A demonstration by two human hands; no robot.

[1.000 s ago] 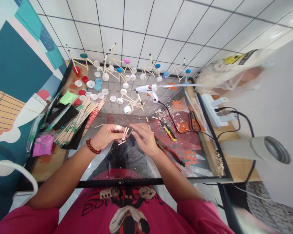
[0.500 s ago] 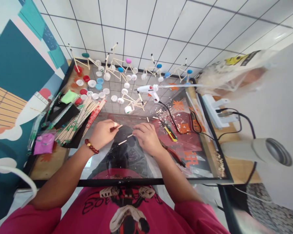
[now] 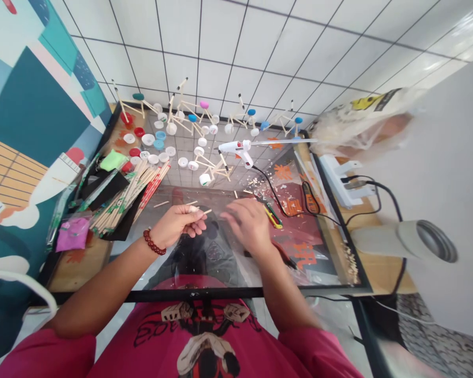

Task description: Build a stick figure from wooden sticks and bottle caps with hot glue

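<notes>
Right grip (image 3: 248, 223) blurred; pliers (image 3: 287, 257) partly hidden behind forearm (image 3: 281, 286).

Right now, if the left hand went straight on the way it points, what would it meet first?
Probably the right hand, across the gap beyond the short stick that the left hand holds; their relative heights are hard to judge.

A white tiled wall (image 3: 228, 47) with dark grid lines stands at the far side. On the left, a colourful wall (image 3: 39, 105) carries teal, white and pink shapes; on the right rises a plain grey wall (image 3: 445, 178). The surface (image 3: 228, 275) has a glass top, edged in black with wood (image 3: 76, 269) at both sides, mirroring the tiles. Grey patterned floor (image 3: 423, 317) shows near right, and light glares on the far-right tiles.
</notes>
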